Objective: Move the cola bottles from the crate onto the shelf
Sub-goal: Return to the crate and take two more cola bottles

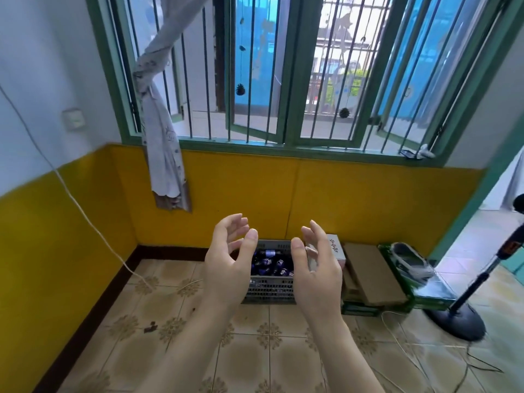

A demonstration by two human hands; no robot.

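I stand on a floor (255,358) of beige tiles with brown flower patterns, in the corner of a room whose walls are yellow below and white above. A dark skirting runs along the foot of the wall. Ahead of me is a green-framed window (292,80) with upright bars, and a pale curtain (161,131) is knotted and hangs down at its left side. A white cord (71,194) slants down the left wall to the floor, and a switch plate (73,119) sits on that wall.

On the floor against the yellow wall stands a grey slatted crate (269,290). Inside it lie the cola bottles (270,265), dark with purple-blue labels, tumbled together on their sides; I cannot count them. Just right of the crate are a white box (336,246), brown cardboard boxes (368,276) and a green box (425,290) with a shoe (411,259) on top. Further right is the round black base of a stand (456,321), with thin cables trailing across the tiles.

My left hand (226,262) and my right hand (317,268) are raised in front of me, palms facing each other, fingers loosely curved and spread, holding nothing. From my view they frame the crate between them, well above it and touching neither the crate nor the bottles.
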